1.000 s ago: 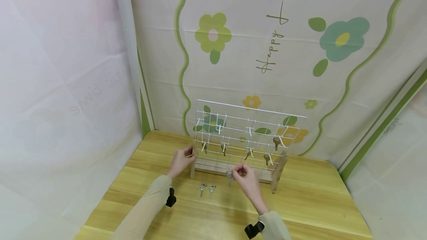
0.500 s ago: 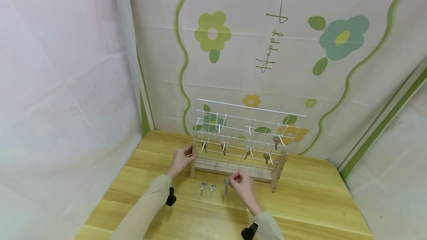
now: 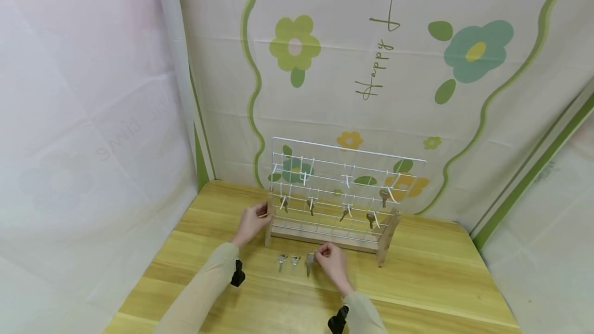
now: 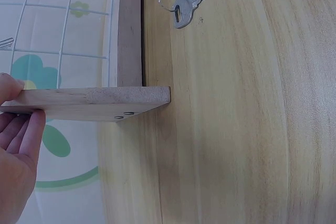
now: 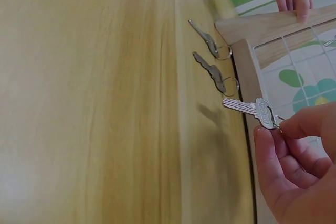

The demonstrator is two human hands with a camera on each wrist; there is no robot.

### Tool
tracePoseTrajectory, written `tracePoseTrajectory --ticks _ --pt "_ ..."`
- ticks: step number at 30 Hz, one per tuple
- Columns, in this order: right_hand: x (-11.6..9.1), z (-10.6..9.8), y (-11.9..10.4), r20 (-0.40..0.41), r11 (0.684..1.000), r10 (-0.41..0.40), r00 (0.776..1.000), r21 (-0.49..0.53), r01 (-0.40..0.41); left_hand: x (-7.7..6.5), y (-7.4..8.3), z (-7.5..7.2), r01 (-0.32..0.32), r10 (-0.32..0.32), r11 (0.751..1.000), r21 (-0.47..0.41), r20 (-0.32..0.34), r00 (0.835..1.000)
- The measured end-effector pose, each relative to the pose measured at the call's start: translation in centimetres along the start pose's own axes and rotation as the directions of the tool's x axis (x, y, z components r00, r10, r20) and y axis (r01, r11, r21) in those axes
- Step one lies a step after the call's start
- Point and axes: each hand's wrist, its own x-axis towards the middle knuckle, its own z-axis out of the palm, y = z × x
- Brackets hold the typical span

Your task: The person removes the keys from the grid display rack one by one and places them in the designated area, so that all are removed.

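Head view: pinched one key (image 5: 257, 110) at its ring end in the right hand (image 3: 333, 266). Moved lower and leftward since a second earlier, from the rack (image 3: 297, 233) to just beside two loose keys (image 3: 294, 261); apparently extending their row, not yet released. Gripped the left wooden upright (image 4: 94, 99), nearer the table's (image 3: 441, 282) far edge, with the left hand (image 3: 250, 224).

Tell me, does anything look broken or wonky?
Only the writing on the cloth looks odd: it runs sideways, bottom to top. The rack and the key in the right hand show no visible damage.
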Motion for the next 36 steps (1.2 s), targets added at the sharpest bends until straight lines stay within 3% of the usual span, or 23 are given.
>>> tracePoseTrajectory --ticks 9,16,24,36 --pt "0.1 1.1 0.8 0.021 0.999 0.049 0.999 0.015 -0.05 0.0 -0.2 0.1 -0.025 0.025 1.0 0.003 0.006 1.0" --pt "0.2 1.4 1.0 -0.01 0.999 0.032 0.999 0.022 -0.032 -0.2 -0.4 -0.1 -0.144 0.144 0.99 -0.001 -0.004 0.99" --pt "0.3 1.7 1.2 -0.01 0.999 0.038 0.999 0.005 -0.038 0.1 -0.1 0.1 -0.022 0.022 1.0 0.0 -0.003 1.0" --pt "0.2 2.1 1.4 -0.011 1.0 0.012 1.0 -0.004 -0.012 0.0 -0.1 0.0 -0.015 0.015 1.0 0.014 -0.001 1.0"
